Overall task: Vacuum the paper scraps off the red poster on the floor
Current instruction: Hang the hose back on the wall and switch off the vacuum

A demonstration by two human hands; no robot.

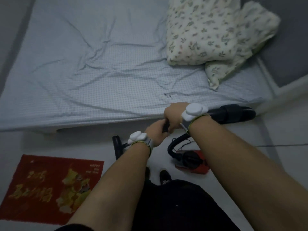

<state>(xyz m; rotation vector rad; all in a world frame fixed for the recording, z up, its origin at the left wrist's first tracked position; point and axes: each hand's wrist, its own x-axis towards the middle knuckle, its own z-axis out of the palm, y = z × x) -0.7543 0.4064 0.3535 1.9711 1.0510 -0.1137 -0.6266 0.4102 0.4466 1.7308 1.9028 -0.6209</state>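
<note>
Down at the bottom left, the red poster (51,189) lies flat on the pale floor (233,164), gold lettering and a yellow figure on it; too blurry to make out any scraps. Past my shoes sits the red vacuum cleaner (191,161), its black hose curving up. Black floor nozzle (117,147) rests just beyond the poster's far corner. Both hands meet on the dark wand handle (165,127): left hand (155,133) and right hand (173,115), fingers of both wrapped around it. Behind, the bed (100,72) with a floral pillow (203,30).
</note>
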